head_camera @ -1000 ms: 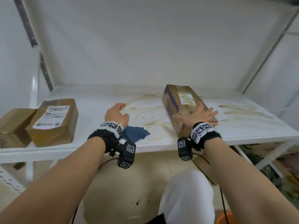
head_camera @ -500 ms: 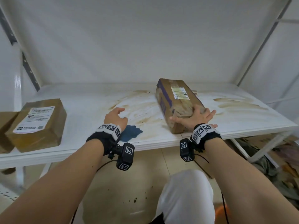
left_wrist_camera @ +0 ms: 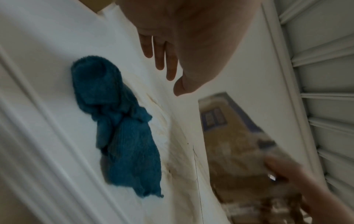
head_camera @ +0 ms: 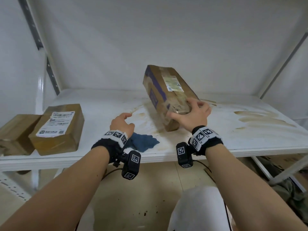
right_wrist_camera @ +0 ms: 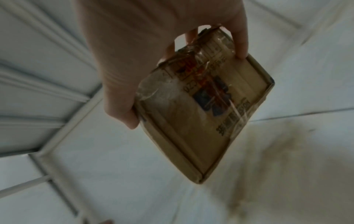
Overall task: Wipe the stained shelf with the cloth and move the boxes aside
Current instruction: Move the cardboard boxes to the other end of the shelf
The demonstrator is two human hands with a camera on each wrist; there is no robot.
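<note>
My right hand (head_camera: 191, 114) grips the near end of a long brown cardboard box (head_camera: 166, 90) with purple print and a white label. The box is tilted, far end raised off the white shelf (head_camera: 250, 140). In the right wrist view thumb and fingers clamp the box (right_wrist_camera: 201, 113) across its end. Brown stains (head_camera: 260, 119) streak the shelf's middle and right. A blue cloth (head_camera: 143, 142) lies crumpled near the front edge, just right of my left wrist. My left hand (head_camera: 121, 122) hovers over the shelf with relaxed fingers, holding nothing; the cloth (left_wrist_camera: 118, 128) lies beside it.
Two brown boxes sit at the shelf's left end: one with a white label (head_camera: 58, 129), a plainer one (head_camera: 15, 132) beside it. Shelf uprights (head_camera: 50, 70) stand at the back left and right. Below the shelf are a tiled floor and my knee (head_camera: 200, 209).
My right hand went from resting on the long box to gripping its near end, and the box is now lifted and tilted. The left hand stayed near the cloth.
</note>
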